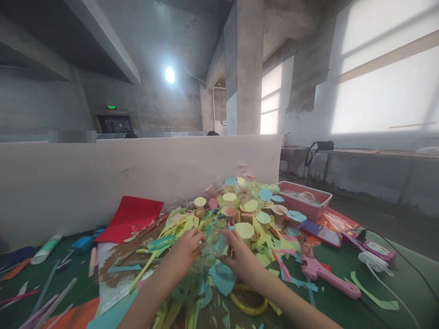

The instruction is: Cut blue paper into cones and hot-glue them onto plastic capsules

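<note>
Both hands are over the middle of a table heaped with cut paper. A clear, greenish plastic piece (216, 244), perhaps part of a bottle, is between them. My left hand (188, 249) has its fingers curled against its left side, and my right hand (240, 256) touches its right side with bent fingers. Just below lies a blue paper piece (223, 278). A yellow ring-shaped handle (249, 307) sits under my right forearm. Behind the hands, clear plastic pieces topped with coloured paper discs (244, 230) are piled up.
Right: pink glue gun (331, 278), phone (322, 233), power strip (372, 249) with cables, pink basket (305, 201). Left: red sheet (132, 219), glue stick (46, 249), blue object (82, 244), pens and strips. A white partition (137, 173) stands behind the table.
</note>
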The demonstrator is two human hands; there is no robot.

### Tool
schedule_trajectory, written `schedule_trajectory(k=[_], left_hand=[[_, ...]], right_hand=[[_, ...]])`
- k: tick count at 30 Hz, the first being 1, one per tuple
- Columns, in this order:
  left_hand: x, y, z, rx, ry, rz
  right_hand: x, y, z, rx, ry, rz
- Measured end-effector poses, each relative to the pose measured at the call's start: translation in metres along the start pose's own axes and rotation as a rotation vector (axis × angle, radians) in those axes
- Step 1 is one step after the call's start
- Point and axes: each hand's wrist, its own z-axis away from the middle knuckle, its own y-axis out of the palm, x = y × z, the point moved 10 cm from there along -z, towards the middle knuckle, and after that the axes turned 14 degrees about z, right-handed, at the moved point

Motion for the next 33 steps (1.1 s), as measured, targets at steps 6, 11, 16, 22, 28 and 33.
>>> schedule_trajectory(k=[6,11,16,22,28,33], left_hand=[[0.001,0.009,0.004,0.088,-0.073,0.000],[-0.014,0.014,0.008,0.139,-0.087,0.127],[-0.030,0.011,0.009,0.144,-0.103,0.240],[-0.035,0.009,0.010,0.145,-0.120,0.281],[-0.034,0.009,0.007,0.104,-0.108,0.275],[-0.036,0.011,0.006,0.101,-0.093,0.291]], right_hand=[[-0.001,0.005,0.000,0.031,0.020,-0.075],[0.005,0.004,0.001,0.054,0.026,-0.210],[0.007,0.001,0.001,0.089,0.074,-0.251],[0.000,0.011,0.001,0.135,0.096,-0.221],[0.000,0.013,0.003,0.167,0.090,-0.210],[0.001,0.014,0.005,0.206,0.097,-0.139]])
